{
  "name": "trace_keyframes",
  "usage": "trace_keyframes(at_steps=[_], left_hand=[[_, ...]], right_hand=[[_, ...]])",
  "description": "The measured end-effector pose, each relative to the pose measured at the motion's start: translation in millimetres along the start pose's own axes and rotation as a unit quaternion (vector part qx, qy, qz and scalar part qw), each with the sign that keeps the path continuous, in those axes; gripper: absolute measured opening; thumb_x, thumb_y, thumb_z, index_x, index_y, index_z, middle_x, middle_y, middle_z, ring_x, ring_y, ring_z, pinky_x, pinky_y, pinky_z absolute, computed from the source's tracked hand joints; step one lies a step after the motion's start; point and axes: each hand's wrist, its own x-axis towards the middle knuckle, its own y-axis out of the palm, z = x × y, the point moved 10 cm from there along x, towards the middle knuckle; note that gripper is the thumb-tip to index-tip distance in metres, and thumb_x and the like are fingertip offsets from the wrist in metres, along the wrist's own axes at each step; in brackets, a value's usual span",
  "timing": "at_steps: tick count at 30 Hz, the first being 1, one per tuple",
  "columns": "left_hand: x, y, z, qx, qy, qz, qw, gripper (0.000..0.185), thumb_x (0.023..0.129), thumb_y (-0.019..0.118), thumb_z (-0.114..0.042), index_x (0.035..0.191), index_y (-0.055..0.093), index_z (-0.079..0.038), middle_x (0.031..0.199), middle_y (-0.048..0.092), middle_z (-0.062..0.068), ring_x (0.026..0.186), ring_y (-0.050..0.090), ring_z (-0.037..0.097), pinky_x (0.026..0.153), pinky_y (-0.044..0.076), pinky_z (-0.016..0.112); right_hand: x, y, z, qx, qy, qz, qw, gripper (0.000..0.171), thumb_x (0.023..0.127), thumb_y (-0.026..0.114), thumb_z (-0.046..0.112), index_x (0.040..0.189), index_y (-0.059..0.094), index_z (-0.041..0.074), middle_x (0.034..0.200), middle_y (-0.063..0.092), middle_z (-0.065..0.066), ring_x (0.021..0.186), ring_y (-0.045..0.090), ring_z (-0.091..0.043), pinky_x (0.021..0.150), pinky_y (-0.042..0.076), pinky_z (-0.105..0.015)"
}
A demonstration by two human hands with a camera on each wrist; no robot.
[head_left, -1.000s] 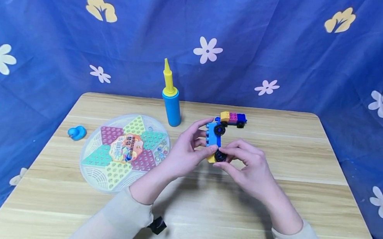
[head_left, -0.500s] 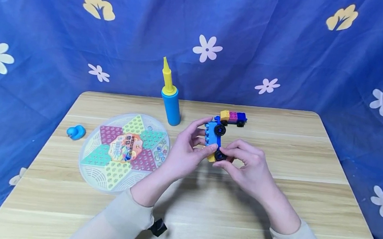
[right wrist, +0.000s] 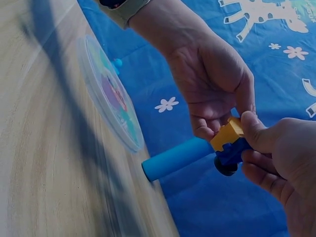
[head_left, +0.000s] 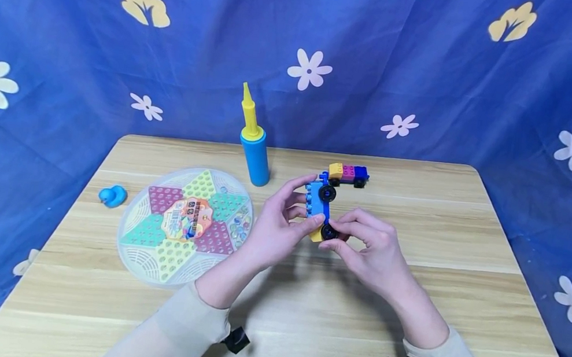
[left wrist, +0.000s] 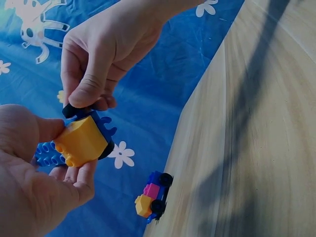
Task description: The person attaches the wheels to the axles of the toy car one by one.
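Above the middle of the wooden table (head_left: 462, 290), both hands hold a blue toy brick car (head_left: 317, 204) with black wheels and a yellow brick (left wrist: 81, 140) at its near end. My left hand (head_left: 272, 229) grips the car's blue body from the left, thumb on its side. My right hand (head_left: 370, 248) pinches the near black wheel (head_left: 329, 232) between thumb and fingers. In the right wrist view the yellow brick (right wrist: 227, 133) and blue body (right wrist: 232, 152) show between both hands. A second small car (head_left: 348, 175) of yellow, pink and blue bricks stands on the table just behind.
A blue and yellow hand pump (head_left: 255, 152) stands upright at the back centre. A round Chinese checkers board (head_left: 187, 223) with marbles lies on the left. A small blue duck (head_left: 111, 195) sits near the left edge. Blue flowered cloth hangs behind.
Almost nothing differs: both hands keep their hold on the blue car, which has shifted very slightly up and left in the view.
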Motion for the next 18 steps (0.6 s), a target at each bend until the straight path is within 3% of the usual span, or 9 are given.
trace_keyframes(at_steps=[18], left_hand=[[-2.4,1.0,4.7,0.005,-0.018,-0.015,0.9997,0.064,0.097,0.077,-0.003,0.151,0.055,-0.027,0.124,0.066,0.013,0.097,0.073,0.028,0.08,0.064,0.037]], right_hand=[[-3.2,-1.3,4.8,-0.031,-0.028,-0.01,0.999,0.031,0.075,0.096,0.003,0.102,0.082,0.0,0.094,0.076,-0.004,0.08,0.072,-0.017,0.069,0.059,-0.023]])
